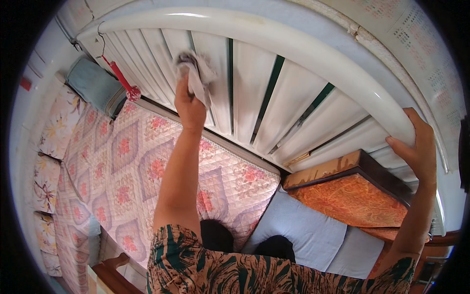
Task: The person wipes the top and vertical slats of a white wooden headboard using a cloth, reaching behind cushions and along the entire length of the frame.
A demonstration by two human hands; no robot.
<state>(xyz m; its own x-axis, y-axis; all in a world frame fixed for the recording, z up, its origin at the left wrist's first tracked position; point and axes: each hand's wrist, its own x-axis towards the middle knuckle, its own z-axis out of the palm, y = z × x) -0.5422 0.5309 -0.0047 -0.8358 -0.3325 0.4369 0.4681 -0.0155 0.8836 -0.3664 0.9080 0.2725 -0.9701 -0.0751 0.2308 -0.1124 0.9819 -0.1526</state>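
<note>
Left grip [190, 105] clamped around a crumpled grey-white cloth [197, 73], fingers wrapped over its bunched lower end, loose folds spilling above and to the right of the knuckles; cloth pressed flat against a white vertical slat [210, 83] of the headboard [274, 44], near the slat's middle height; slat's long axis running up and down in the view, fanning slightly with the lens, so any wiping stroke lying along that axis rather than across it; left forearm reaching straight up from the lower edge, directly in line with the slat. Right grip [418, 147] curled over the thick rounded top rail [342, 66] of the same headboard, fingers hooked on the far side, thumb below, closed on the rail and nothing else; well apart from the cloth, so left hand clearly the nearer one. Outward from there: dark green gaps between slats; a quilted floral bed cover [122, 166] below the headboard; a red tassel [128, 88] hanging at the left end; a folded blue-grey bundle [95, 83] beside it; grey cushion [303, 225] and an orange patterned box-like pillow [352, 196] at lower right; patterned sleeves along the bottom edge.
</note>
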